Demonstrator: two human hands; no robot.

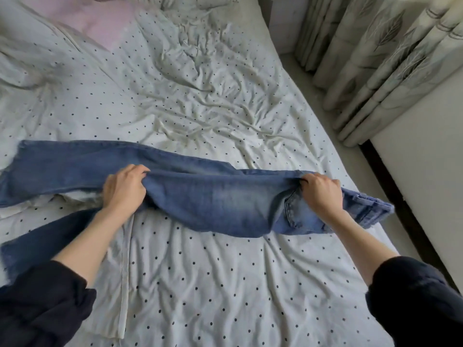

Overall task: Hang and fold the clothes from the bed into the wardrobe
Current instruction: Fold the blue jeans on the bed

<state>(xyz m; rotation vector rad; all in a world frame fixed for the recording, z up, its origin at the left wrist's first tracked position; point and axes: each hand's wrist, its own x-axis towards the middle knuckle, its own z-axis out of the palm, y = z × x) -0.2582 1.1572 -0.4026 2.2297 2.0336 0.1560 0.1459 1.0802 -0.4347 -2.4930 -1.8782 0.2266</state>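
A pair of blue jeans point(213, 199) lies stretched across the bed point(225, 284), waistband at the right and legs running off to the left. My left hand point(125, 189) grips the denim around the thigh or knee part, fingers curled over a fold. My right hand point(322, 194) grips the fabric near the waistband and back pocket. The stretch of jeans between my hands is lifted a little off the sheet. One leg lies flat at the far left, the other trails under my left forearm.
The bed has a rumpled white sheet with black dots; a pale pink cloth point(100, 18) lies at its far end. Leaf-patterned curtains point(380, 61) hang at the right, beyond a narrow strip of floor and a white wall point(426, 159).
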